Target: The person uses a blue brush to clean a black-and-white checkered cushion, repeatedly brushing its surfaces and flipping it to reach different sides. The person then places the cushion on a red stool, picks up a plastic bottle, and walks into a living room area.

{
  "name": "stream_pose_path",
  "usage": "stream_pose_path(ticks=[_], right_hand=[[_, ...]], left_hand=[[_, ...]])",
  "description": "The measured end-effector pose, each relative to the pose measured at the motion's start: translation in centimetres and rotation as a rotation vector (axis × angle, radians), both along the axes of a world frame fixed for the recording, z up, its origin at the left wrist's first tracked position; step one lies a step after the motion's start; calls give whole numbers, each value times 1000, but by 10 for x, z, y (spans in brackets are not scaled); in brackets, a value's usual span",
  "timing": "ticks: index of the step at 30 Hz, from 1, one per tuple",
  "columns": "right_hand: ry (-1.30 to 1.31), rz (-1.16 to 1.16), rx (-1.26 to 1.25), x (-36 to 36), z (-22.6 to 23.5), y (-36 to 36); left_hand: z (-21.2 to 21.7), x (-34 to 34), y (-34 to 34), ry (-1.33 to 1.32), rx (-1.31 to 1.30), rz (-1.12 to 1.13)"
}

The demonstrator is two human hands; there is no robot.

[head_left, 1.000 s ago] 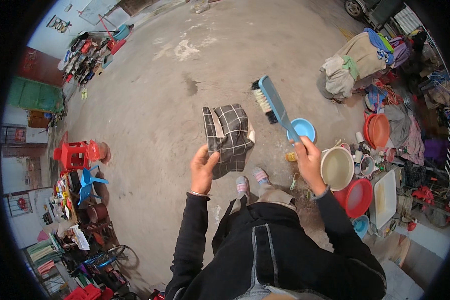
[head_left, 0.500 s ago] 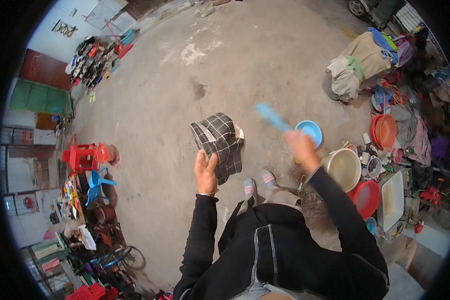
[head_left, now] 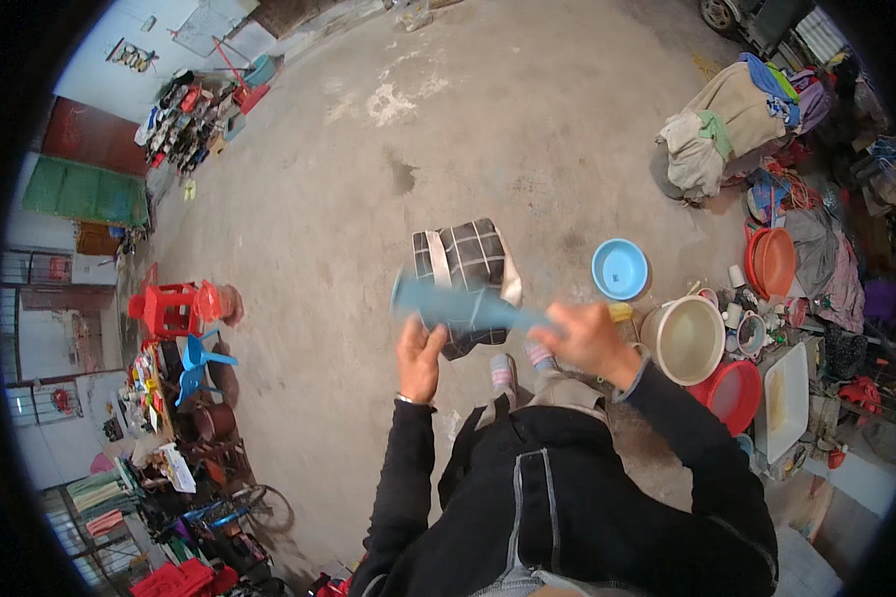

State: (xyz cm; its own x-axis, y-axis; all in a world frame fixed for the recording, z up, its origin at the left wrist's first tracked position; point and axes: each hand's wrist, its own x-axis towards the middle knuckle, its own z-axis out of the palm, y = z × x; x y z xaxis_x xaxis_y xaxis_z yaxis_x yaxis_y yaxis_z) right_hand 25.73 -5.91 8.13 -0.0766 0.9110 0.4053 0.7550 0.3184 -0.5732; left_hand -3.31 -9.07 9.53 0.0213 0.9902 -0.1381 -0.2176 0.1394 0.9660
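My left hand is closed around the lower left edge of a dark checked cloth bag with pale trim, holding it up above the floor before me. A light blue long-handled brush lies across the bag's lower part, smeared by motion. My right hand grips its handle, with the broad end reaching left toward my left hand. Whether the brush touches the fabric, and what its underside is like, I cannot tell. The brush hides part of the bag and my left fingertips.
To the right stand a blue basin, a cream bucket, a red basin and a white tray. Covered piles lie beyond. At left are a red stool, a blue chair and a bicycle. My feet are just below the bag.
My right hand has swung the brush down and left, from beside the bag to across it. The bag and my left hand have shifted slightly right.
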Motion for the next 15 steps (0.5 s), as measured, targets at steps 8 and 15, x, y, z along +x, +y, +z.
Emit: stream_pose_path(ticks=[8, 15], right_hand=[[69, 59, -157, 13, 53, -11], [-58, -287, -439, 80, 0, 11]], left_hand=[[14, -20, -11, 88, -93, -131], [2, -19, -12, -48, -31, 19]])
